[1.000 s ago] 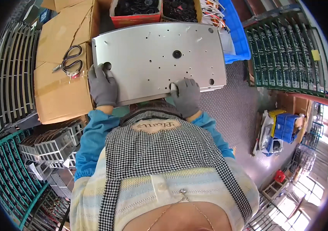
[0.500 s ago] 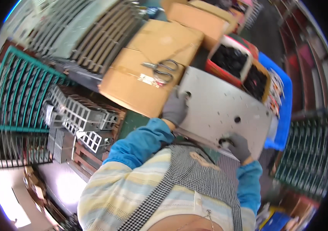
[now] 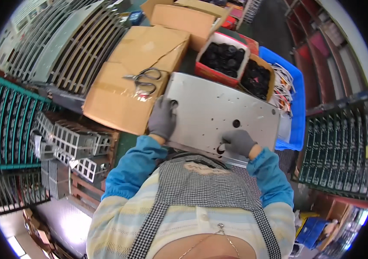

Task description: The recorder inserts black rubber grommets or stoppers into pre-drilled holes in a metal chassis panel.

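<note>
A flat grey metal panel point(image 3: 201, 103) with several small holes and a few larger round ones lies before me. My left hand point(image 3: 162, 118), in a grey glove, grips its left edge beside a round hole lined in black. At the near edge, the gloved fingers of my right hand point(image 3: 239, 143) are bent against a black grommet point(image 3: 220, 149) in another hole. The fingertips are partly hidden, so how firmly they pinch it is unclear. Another black grommet point(image 3: 236, 123) sits in the panel farther from me.
Scissors point(image 3: 144, 80) lie on a closed cardboard box point(image 3: 117, 97) at left. Beyond the panel stand a red-and-white box point(image 3: 198, 65) of black round parts, a brown box point(image 3: 273, 82) of black parts, and a blue bin point(image 3: 298, 108) with bundled wires. Slotted metal racks flank me.
The whole view has shifted, so the panel and boxes appear farther left. Relative to the panel, my right hand has moved slightly away from me, above the near hole. My left hand stays at the edge.
</note>
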The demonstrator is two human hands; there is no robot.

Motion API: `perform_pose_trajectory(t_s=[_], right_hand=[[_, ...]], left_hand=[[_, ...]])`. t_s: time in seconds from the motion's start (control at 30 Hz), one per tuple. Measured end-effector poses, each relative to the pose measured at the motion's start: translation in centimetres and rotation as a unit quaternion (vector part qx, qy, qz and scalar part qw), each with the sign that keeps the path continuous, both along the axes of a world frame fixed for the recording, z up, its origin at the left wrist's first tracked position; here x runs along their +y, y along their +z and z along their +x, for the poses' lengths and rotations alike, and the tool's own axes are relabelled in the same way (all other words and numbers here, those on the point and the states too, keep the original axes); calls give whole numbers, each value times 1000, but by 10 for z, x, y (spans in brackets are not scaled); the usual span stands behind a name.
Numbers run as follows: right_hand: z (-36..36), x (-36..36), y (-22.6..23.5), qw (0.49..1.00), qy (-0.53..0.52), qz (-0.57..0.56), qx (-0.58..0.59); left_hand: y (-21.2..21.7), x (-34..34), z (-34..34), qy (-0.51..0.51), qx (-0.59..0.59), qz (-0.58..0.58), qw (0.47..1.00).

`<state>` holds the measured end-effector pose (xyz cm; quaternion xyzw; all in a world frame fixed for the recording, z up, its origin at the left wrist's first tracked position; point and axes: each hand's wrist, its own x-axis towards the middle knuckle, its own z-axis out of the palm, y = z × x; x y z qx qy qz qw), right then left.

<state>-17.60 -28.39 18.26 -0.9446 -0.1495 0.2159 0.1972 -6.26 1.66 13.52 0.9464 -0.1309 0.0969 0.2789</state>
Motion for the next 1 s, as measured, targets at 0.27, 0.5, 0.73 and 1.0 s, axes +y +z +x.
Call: perform_pose_trajectory(t_s=[0.27,0.5,0.73,1.0], right_hand=[[155,-79,6,915,-245,13,-321],[273,-82,-49,918,-139,-364,-66],[257,-71,-32,918,-195,-254,-235],[259,-36,-33,901,-248,-78,-346]], left_hand=[[2,-20,4,28,23,-26,999],[-4,-14,0,55,1,-26,998],[2,-16,1,98,79,14,992],[-11,-13,5,71,44,-14,996]])
